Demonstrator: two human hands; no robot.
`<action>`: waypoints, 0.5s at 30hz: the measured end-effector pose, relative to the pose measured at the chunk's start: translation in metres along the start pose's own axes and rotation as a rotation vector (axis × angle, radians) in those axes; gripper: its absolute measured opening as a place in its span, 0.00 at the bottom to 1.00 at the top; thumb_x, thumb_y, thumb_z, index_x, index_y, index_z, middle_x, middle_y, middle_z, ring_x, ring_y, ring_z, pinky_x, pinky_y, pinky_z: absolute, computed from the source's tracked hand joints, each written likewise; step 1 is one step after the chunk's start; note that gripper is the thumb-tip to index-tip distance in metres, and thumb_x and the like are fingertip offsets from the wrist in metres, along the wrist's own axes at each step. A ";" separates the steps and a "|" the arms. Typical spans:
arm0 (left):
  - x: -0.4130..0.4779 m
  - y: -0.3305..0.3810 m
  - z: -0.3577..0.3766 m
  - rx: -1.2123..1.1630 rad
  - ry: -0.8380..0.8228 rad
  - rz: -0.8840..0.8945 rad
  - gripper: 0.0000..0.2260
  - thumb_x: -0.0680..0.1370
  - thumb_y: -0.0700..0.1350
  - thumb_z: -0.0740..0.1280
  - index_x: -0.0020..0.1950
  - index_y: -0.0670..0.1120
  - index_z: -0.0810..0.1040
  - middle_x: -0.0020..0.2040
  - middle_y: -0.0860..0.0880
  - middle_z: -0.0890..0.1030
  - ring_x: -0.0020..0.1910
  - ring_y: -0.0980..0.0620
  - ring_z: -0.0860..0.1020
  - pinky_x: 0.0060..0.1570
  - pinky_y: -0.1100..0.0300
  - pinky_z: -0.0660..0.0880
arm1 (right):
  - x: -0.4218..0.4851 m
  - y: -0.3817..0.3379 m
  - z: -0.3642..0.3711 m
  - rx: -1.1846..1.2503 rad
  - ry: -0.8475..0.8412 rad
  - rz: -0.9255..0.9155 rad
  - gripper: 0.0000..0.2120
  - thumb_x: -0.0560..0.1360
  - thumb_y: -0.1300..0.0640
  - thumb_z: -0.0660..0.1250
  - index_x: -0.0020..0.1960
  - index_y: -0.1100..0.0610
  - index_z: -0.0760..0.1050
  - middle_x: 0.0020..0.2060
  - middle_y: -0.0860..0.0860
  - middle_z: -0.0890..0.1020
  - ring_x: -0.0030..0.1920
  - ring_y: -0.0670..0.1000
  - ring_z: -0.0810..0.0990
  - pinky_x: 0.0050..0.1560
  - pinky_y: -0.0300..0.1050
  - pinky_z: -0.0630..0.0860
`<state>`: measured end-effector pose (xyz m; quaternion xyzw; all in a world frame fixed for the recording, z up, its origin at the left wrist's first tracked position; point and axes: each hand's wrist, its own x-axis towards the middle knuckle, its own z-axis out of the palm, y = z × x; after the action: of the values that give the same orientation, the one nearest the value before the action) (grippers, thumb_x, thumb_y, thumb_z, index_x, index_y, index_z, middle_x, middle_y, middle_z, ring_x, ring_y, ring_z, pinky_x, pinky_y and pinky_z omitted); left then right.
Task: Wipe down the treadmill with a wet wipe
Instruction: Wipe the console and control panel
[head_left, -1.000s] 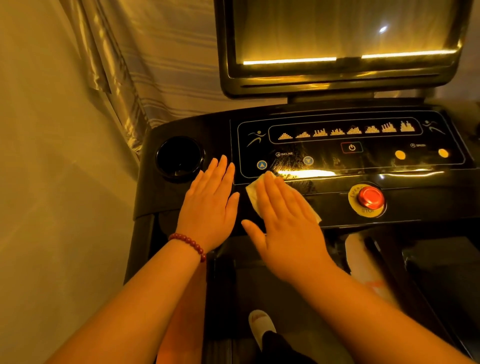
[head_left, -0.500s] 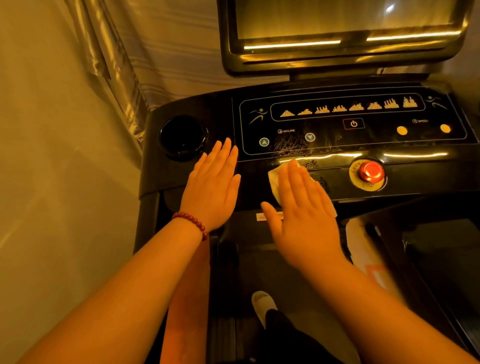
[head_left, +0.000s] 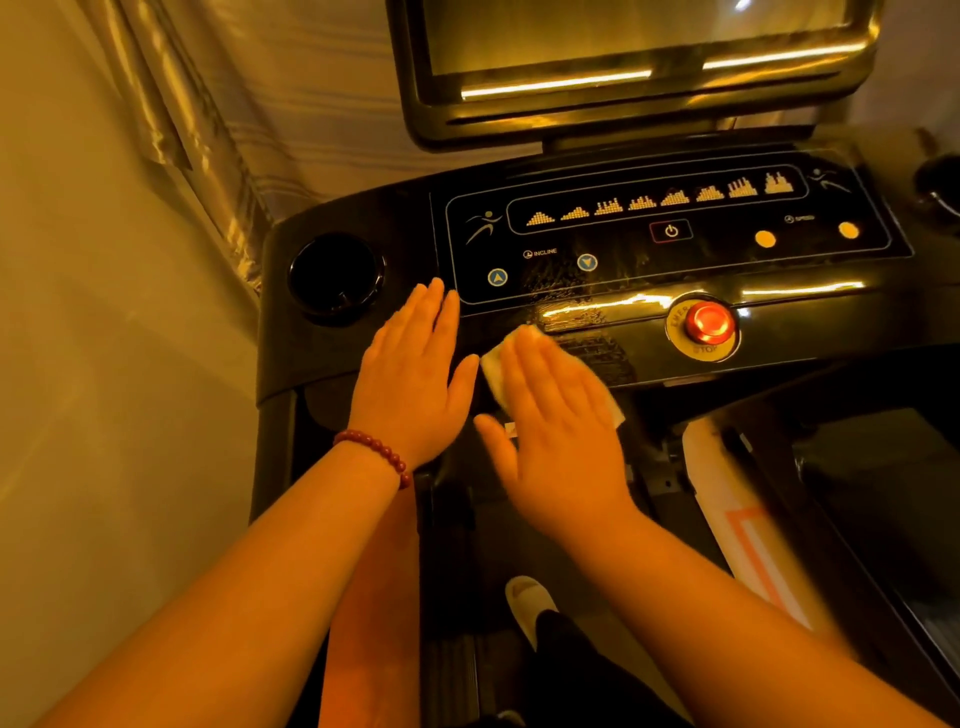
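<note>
Fingers (head_left: 545, 364) of the right hand (head_left: 563, 447) lie straight and close together, pressing flat on the wet wipe (head_left: 492, 370); they do not curl round it. That one wipe sits on the sloping front face of the treadmill console (head_left: 810, 358), below the incline buttons and left of the red stop button (head_left: 707, 323). It lies flat. One pale edge shows past the fingertips on the left and one corner past the little-finger side, so its long axis runs across the console, slanting down to the right. How it is folded is hidden under the palm.

Just beside it, the left hand (head_left: 410, 387) rests palm down on the console with straight fingers (head_left: 432, 314) that point up toward the control panel (head_left: 883, 244); it holds nothing and wears one beaded bracelet (head_left: 375, 453).

Counted on the panel: eight programme icons in a row, two blue arrow buttons (head_left: 497, 277), two yellow round buttons (head_left: 764, 239) and one power button (head_left: 671, 230). One round cup holder (head_left: 336, 275) sits at the left, one screen (head_left: 644, 47) above, and one pale shoe (head_left: 527, 603) shows on the deck below.
</note>
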<state>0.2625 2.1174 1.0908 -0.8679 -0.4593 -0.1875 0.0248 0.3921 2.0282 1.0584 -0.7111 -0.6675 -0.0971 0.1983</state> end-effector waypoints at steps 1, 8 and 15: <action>0.003 0.002 -0.002 -0.013 0.010 0.019 0.27 0.82 0.53 0.51 0.78 0.44 0.53 0.78 0.47 0.55 0.77 0.50 0.52 0.72 0.55 0.51 | 0.001 -0.001 0.002 -0.010 -0.006 -0.065 0.32 0.81 0.39 0.45 0.78 0.58 0.55 0.77 0.56 0.57 0.77 0.54 0.53 0.75 0.46 0.45; 0.014 -0.001 0.005 0.003 0.016 0.049 0.27 0.80 0.53 0.48 0.78 0.45 0.54 0.78 0.48 0.55 0.77 0.50 0.51 0.73 0.56 0.46 | 0.000 0.034 -0.007 -0.019 0.072 0.126 0.32 0.81 0.40 0.42 0.78 0.57 0.54 0.77 0.55 0.57 0.77 0.54 0.52 0.75 0.47 0.47; 0.013 -0.004 0.007 0.033 0.015 0.071 0.28 0.80 0.55 0.42 0.78 0.45 0.53 0.78 0.47 0.54 0.77 0.51 0.49 0.74 0.57 0.45 | 0.003 0.028 -0.002 -0.047 0.040 -0.069 0.32 0.81 0.39 0.45 0.78 0.57 0.56 0.76 0.54 0.59 0.76 0.53 0.56 0.74 0.47 0.50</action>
<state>0.2686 2.1317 1.0881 -0.8817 -0.4310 -0.1854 0.0492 0.4207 2.0287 1.0572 -0.6902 -0.6849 -0.1339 0.1913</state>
